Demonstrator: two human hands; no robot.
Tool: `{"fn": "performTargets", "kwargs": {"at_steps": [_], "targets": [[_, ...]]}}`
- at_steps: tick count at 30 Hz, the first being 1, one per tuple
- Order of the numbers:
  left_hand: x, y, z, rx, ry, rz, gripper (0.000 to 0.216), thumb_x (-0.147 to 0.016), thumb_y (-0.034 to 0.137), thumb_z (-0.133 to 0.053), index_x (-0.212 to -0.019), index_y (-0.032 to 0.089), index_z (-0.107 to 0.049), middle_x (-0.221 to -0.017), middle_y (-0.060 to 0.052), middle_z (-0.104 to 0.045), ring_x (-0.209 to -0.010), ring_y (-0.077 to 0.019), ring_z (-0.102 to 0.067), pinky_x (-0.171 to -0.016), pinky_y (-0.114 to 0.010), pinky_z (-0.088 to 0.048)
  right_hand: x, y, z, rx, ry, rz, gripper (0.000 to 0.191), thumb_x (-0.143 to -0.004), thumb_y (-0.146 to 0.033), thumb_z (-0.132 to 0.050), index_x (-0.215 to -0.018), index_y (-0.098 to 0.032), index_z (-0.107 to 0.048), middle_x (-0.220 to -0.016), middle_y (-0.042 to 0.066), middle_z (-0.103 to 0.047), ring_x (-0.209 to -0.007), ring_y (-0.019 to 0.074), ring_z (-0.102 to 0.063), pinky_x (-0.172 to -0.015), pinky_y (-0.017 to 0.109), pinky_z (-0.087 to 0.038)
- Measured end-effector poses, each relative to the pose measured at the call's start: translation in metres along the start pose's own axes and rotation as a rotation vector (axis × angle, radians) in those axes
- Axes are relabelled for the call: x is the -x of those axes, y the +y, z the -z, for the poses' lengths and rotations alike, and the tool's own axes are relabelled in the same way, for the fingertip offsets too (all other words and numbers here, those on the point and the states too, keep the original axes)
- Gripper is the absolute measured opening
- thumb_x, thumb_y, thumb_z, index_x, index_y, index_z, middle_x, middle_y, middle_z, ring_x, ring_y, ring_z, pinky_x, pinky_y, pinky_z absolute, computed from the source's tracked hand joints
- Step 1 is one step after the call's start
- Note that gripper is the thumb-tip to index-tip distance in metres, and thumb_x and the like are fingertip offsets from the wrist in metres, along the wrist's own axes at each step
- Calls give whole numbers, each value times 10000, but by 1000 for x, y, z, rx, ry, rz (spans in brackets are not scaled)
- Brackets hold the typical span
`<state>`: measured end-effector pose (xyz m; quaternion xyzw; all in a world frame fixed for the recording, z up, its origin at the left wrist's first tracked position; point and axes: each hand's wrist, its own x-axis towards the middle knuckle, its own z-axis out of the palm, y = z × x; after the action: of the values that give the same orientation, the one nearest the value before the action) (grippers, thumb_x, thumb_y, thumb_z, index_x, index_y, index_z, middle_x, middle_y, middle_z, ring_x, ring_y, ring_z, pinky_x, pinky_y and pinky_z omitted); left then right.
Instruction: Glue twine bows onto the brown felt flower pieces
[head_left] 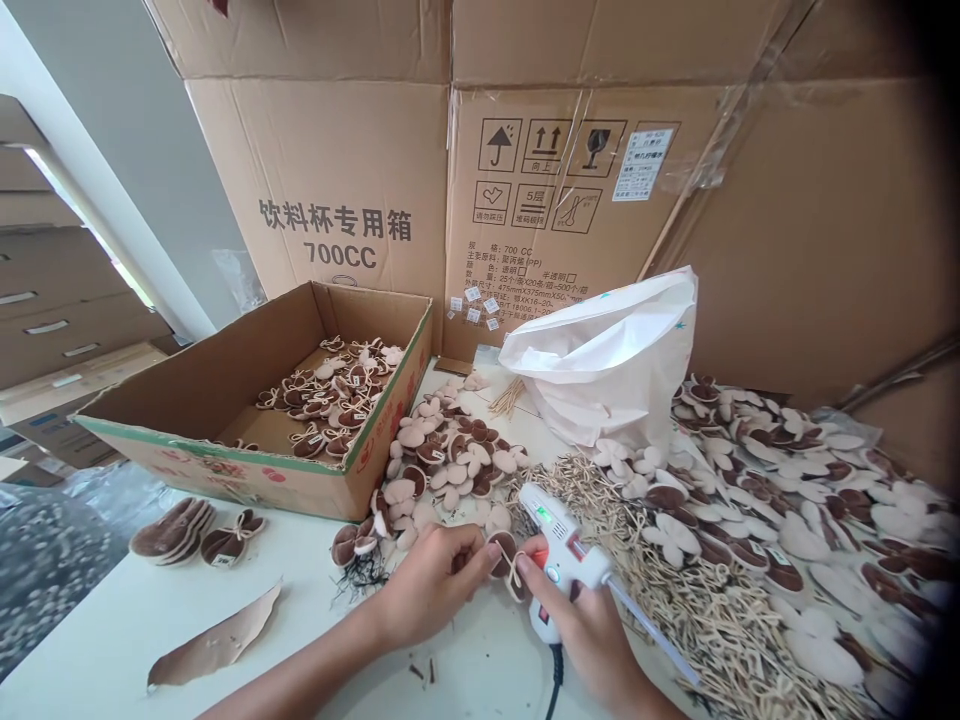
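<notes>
Between thumb and fingers, my left hand [439, 580] pinches the edge of a small brown fabric piece [504, 552] with pale plush lobes. A thin beige cord bow [514, 576] lies against that piece, with my right thumb tip at it. My right hand [589, 620] is wrapped round a white hot glue gun [559, 550], whose display glows green. A clear glue stick [652, 628] juts from its back, and a black cable [556, 680] hangs below. Close beyond my hands lies a pile of brown and pale plush pieces [450, 450].
An open cardboard box [225, 470] at the left holds bow-tied pieces. A heap of beige cord bows [697, 590], more plush pieces [810, 490] and a white bag [600, 370] occupy the right. Stacked plush pieces [171, 530] and a torn cardboard strip [217, 640] lie front left.
</notes>
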<state>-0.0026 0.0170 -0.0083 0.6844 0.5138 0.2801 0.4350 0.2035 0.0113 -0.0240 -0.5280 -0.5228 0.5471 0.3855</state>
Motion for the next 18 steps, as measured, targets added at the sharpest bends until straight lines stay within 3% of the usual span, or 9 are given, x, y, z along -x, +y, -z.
{"fn": "performTargets", "kwargs": {"at_steps": [4,9,15,18], "targets": [[1,3,1,-100,-22,-89,387,-1069,361,-408,-729,195,-489,-611,39,-559,-562,-115,-454,-594,-258,-320,-1,2,1,14,-36,2,388,-907,-595,-676,-963,-215,-623,-642,-60,-456,-548,124,-399,-503,259,-344],[2,4,5,-139,-71,-127,331,-1039,342,-465,-740,203,-434,-598,53,-437,-569,-121,-374,-575,-269,-272,0,2,1,38,-32,15,388,-910,-597,-672,-942,-215,-616,-656,-56,-460,-563,131,-430,-518,262,-372],[0,6,9,-40,-160,-148,300,-1062,316,-429,-797,198,-504,-652,52,-457,-613,-118,-392,-584,-245,-298,0,3,1,18,-57,0,397,-904,-605,-675,-938,-215,-607,-638,-66,-430,-550,129,-419,-505,259,-341],[1,7,9,-26,-146,-173,321,-1070,348,-436,-810,189,-537,-669,46,-493,-611,-113,-413,-586,-240,-309,-1,4,2,32,-60,4,399,-913,-611,-657,-937,-215,-611,-641,-62,-438,-554,133,-418,-506,266,-344]]}}
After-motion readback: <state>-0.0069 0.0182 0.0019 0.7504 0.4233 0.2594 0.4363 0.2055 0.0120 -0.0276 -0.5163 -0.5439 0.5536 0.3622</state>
